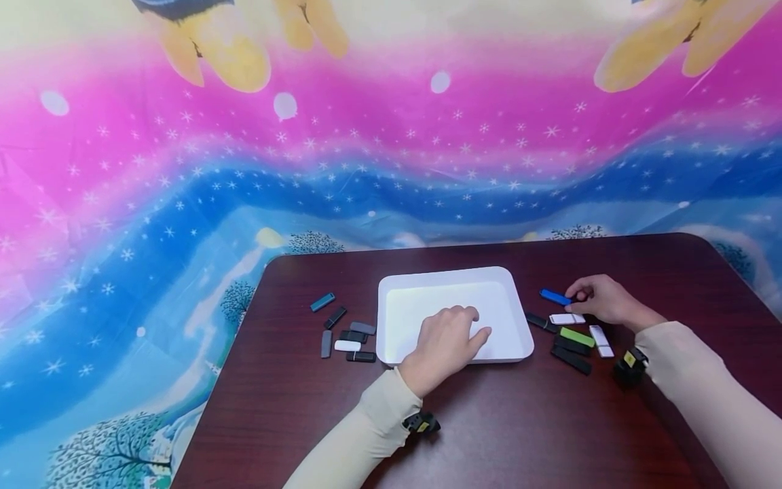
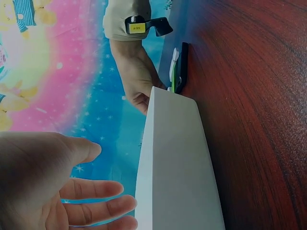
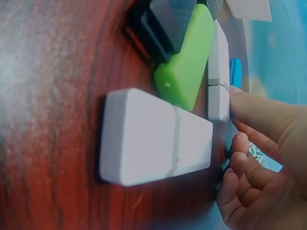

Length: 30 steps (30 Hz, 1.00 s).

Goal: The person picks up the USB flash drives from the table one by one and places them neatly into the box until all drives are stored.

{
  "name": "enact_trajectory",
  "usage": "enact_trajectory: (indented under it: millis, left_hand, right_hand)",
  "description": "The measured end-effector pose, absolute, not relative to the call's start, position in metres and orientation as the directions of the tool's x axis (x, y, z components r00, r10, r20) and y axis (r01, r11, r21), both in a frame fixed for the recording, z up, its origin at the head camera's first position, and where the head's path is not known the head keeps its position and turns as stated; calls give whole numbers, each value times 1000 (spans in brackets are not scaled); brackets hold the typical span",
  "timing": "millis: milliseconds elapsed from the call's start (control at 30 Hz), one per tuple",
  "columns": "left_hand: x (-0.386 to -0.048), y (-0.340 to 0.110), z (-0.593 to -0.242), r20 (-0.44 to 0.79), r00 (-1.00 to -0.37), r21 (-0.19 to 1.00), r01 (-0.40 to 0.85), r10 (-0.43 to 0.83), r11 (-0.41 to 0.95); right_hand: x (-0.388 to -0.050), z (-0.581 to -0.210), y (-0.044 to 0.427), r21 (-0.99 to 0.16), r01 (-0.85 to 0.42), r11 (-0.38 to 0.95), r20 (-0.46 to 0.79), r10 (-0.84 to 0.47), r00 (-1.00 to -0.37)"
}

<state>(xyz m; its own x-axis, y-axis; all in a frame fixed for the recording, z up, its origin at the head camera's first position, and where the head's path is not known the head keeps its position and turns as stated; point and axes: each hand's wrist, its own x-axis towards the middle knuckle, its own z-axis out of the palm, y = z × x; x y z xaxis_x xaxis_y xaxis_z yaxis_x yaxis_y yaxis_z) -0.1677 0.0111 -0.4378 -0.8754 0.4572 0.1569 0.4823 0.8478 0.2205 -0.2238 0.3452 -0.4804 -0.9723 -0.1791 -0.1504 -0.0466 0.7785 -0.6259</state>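
Note:
On the table's right side, my right hand (image 1: 601,299) pinches the right end of a blue USB stick (image 1: 554,297) between thumb and index finger. In the right wrist view the thumb partly hides that blue stick (image 3: 235,72). Near this hand lie two white USB sticks (image 1: 567,318), a green one (image 1: 577,337) and several black ones (image 1: 571,360). My left hand (image 1: 444,343) hovers over the near part of a white tray (image 1: 386,299), its fingers loosely spread and holding nothing. From the left wrist, the tray's outer wall (image 2: 182,163) stands beside those fingers.
Left of the tray lies another group of USB sticks: a teal one (image 1: 322,302), a white one (image 1: 347,346) and several grey and black ones (image 1: 334,317). The dark wooden table (image 1: 489,435) ends at a printed cloth backdrop (image 1: 391,136).

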Motion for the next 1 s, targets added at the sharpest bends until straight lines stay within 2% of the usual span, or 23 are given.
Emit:
enact_trajectory:
  millis: [1000]
  left_hand:
    - [-164, 20, -437, 177, -849, 212, 527, 498, 823]
  right_hand:
    - [-218, -467, 356, -612, -100, 785, -95, -198, -976]
